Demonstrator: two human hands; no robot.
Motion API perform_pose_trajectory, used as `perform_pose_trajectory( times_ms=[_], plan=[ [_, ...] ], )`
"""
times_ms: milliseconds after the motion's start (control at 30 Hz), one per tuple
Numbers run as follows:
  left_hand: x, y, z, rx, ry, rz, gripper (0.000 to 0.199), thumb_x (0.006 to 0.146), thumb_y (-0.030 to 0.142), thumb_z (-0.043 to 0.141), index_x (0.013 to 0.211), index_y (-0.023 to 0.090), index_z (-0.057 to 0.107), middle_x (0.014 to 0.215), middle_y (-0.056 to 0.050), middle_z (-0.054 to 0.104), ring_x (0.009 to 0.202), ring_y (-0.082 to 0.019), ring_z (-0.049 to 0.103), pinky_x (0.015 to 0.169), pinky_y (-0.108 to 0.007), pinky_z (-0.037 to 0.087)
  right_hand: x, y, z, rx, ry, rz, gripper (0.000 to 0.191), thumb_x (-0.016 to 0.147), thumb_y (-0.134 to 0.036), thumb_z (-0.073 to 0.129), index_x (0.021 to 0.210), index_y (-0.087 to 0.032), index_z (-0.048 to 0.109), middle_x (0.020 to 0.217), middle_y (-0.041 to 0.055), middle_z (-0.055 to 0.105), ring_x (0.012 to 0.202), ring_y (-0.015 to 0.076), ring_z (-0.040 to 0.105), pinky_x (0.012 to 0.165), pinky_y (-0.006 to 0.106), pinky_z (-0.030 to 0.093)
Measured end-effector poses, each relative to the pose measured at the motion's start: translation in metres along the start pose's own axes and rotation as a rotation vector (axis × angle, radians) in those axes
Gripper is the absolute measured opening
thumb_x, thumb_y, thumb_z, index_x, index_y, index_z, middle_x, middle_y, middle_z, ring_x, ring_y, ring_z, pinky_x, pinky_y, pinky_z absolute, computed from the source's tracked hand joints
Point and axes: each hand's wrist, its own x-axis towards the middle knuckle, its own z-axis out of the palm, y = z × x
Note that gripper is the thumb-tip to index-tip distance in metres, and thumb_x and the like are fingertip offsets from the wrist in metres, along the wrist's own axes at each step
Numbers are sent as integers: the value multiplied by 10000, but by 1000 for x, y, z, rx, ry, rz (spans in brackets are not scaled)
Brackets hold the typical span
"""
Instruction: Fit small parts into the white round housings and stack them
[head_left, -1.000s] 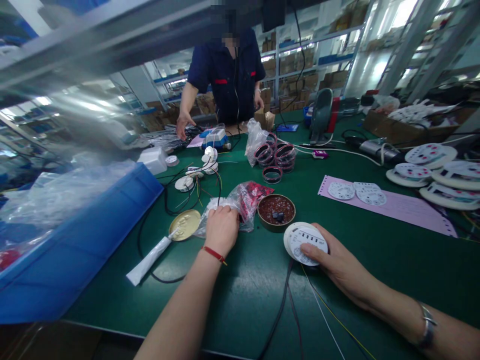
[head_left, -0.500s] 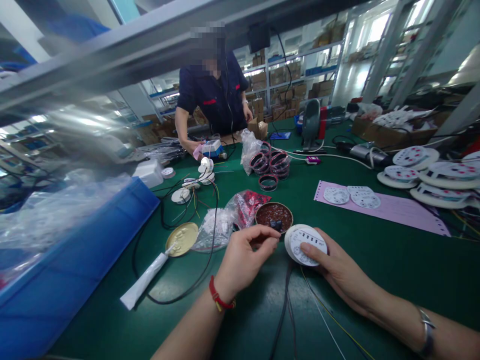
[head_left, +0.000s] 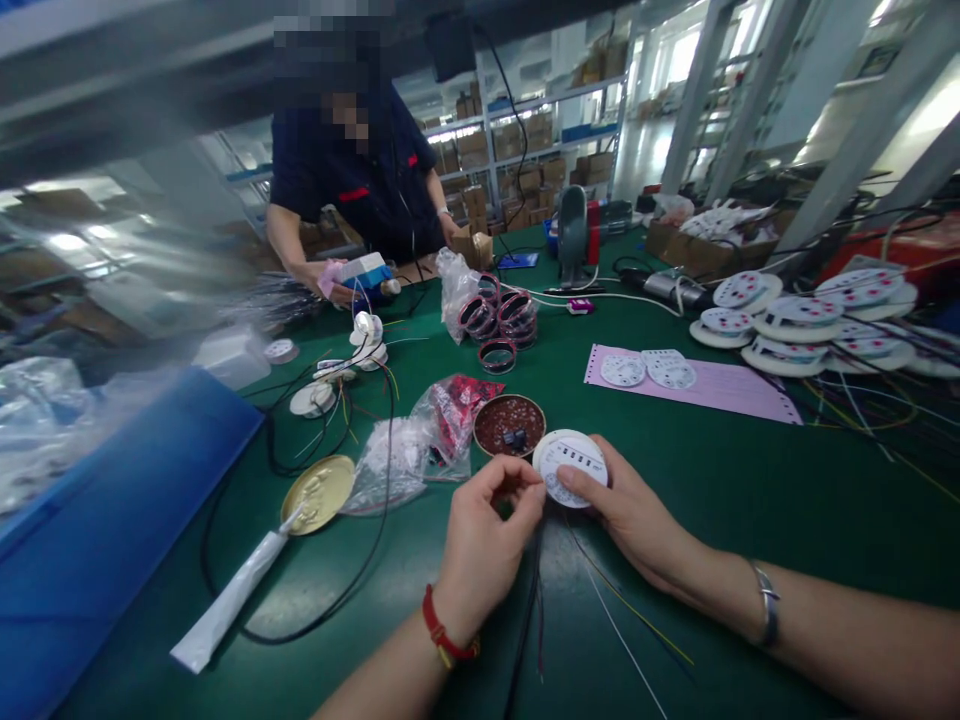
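Head view: left hand (head_left: 487,540) pinched closed, any held piece hidden by its fingertips, sat just beside a white round dial disc (head_left: 571,468), held steady at the rim by the partly curled right hand (head_left: 634,510), with a brown bowl of dark parts (head_left: 509,425) just beyond both.

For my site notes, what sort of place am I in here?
Probably an electronics assembly workshop: a green work bench with loose coloured wires, stacked round white discs, and steel shelving holding cardboard cartons.

Dial plates (head_left: 796,335) lie on a green workbench (head_left: 720,500).
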Motion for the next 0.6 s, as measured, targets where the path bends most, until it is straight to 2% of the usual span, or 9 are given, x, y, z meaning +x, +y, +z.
perform_pose_trajectory(
  times_ms=[133,300,400,500,600],
  plan=[
    [1,-5,5,147,43,111,31,804,180,603,780,180,622,836,-4,558,769,-114,516,695,-223,417,-1,1,0,-38,6,-24,395,767,-449,683,1005,-189,506,970,30,591,928,188,526,827,312,435],
    [2,-11,11,83,50,113,36,809,186,594,778,171,604,883,-21,541,837,-130,534,743,-232,437,-2,0,-1,-49,3,-32,386,782,-454,669,996,-188,490,966,29,583,916,185,519,804,302,428],
    [3,-13,14,-29,38,35,53,807,210,597,792,171,563,837,-7,544,782,-116,527,707,-220,433,-2,0,0,-73,8,-49,375,782,-453,667,982,-191,488,927,14,577,877,173,517,764,280,427],
    [3,-12,16,-218,47,-89,157,771,224,636,797,176,489,747,33,508,662,-79,487,613,-182,403,-2,2,0,-104,23,-65,364,781,-447,665,969,-195,482,892,0,573,848,165,519,731,264,427],
    [3,-10,19,-354,78,-151,240,730,203,670,782,174,438,709,57,479,631,-55,461,598,-157,387,-1,4,0,-155,34,-92,360,780,-447,662,963,-198,475,863,-8,566,809,160,514,702,261,426]
  ],
)
